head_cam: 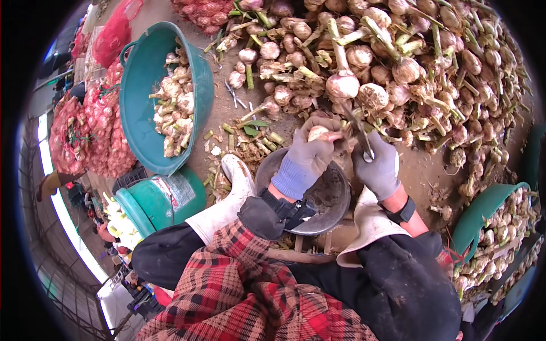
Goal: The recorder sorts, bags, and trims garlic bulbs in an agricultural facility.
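Observation:
My left hand (308,152), in a grey knit glove with a bluish cuff, holds a garlic bulb (320,133) above a dark round basin (337,192) between my boots. Part of the bulb is hidden by the fingers. Just to the right, my right hand (376,161), also gloved, grips a bladed cutting tool (361,130) that looks like a knife; blur and the fingers hide its full shape. The blade slants up and away, close to the bulb; whether they touch I cannot tell. Beyond both hands spreads a large heap of garlic bulbs with stems (386,91).
A tilted green tub (143,115) holds trimmed bulbs at left, near a green bucket (170,198) and red mesh sacks (108,132). Another green tub (471,226) with garlic stands at right. Cut stems (268,143) litter the floor near my white boot (239,179).

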A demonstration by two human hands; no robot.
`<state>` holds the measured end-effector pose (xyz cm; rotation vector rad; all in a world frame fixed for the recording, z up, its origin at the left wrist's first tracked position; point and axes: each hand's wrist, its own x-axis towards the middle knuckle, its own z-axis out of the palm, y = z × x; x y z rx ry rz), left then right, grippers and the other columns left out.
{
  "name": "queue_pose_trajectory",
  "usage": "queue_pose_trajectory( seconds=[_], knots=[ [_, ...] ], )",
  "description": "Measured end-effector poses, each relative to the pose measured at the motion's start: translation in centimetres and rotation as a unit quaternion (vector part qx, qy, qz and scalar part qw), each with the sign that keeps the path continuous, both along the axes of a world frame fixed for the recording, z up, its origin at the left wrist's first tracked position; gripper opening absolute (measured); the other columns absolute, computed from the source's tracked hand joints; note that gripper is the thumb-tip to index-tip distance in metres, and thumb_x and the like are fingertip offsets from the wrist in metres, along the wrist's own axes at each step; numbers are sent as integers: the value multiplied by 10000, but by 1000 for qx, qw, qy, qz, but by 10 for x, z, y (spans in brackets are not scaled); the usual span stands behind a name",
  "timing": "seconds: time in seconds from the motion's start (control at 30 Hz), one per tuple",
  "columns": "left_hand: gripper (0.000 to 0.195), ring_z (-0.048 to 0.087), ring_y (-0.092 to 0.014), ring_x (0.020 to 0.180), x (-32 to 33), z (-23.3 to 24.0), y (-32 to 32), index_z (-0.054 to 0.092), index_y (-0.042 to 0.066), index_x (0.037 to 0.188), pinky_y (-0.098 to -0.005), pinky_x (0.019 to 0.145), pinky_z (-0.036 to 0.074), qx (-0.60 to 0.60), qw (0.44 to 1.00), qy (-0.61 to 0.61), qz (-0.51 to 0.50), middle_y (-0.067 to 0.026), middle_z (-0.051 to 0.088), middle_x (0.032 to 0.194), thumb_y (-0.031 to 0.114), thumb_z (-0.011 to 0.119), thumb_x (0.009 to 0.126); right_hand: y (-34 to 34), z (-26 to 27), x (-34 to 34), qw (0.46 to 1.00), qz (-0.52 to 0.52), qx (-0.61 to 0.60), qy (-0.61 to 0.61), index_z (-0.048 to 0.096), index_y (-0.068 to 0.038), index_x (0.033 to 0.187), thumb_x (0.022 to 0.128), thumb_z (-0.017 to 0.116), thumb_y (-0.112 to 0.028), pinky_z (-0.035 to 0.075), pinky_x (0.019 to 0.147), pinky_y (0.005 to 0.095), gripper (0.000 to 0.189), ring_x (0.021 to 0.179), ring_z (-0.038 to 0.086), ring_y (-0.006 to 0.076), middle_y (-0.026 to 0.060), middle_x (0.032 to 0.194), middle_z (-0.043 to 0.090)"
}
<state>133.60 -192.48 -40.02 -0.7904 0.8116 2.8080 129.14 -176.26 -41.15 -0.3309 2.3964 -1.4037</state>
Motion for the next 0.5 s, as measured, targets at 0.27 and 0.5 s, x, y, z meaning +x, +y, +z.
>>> queue_pose_trajectory(
  seconds=[0.27, 0.5],
  knots=[
    [438, 587, -260, 1019, 3, 33, -43, 567, -11, 1084, -354, 829, 497, -35, 927, 165, -335, -166, 600, 1073, 193, 738, 736, 6, -19, 7, 994, 93, 50, -23, 536, -20, 774, 700, 630, -90, 469, 577, 455, 138, 663, 574, 426, 219, 674, 563],
    [570, 633, -282, 892, -1, -41, -120, 519, 58, 1205, -363, 770, 521, -774, 530, -187, -294, -165, 606, 1092, 326, 723, 746, 2, -25, 7, 992, 95, 56, -56, 540, -4, 782, 696, 630, -88, 481, 601, 442, 151, 684, 587, 422, 231, 677, 571]
  ],
)
